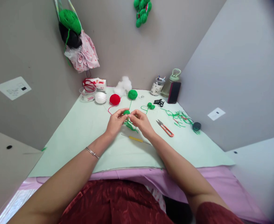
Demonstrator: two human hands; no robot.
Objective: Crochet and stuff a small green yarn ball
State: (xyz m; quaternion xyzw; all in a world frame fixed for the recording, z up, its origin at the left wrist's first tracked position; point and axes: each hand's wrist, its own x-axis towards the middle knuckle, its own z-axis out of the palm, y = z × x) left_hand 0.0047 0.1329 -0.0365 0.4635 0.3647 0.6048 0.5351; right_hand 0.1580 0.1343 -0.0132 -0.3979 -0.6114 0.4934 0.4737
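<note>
Over the middle of the table, my left hand (116,122) is closed around a small round green crocheted piece (126,112). My right hand (141,122) is pinched shut at its right side, and what lies between those fingertips is too small to make out. Loose green yarn ends (130,125) hang below the piece. A crochet hook (136,139) with a yellow handle lies in front of the hands. Orange-handled thread snips (165,128) rest to the right. Behind the hands sits a green yarn ball (132,94), a strand running from it toward them.
Behind are a red yarn ball (114,99), a white yarn ball (100,97), white stuffing (123,86) and a clear tub (87,95). To the right lie small green crocheted balls (150,106), yarn scraps (180,117), a phone (174,92) and a bottle (167,87).
</note>
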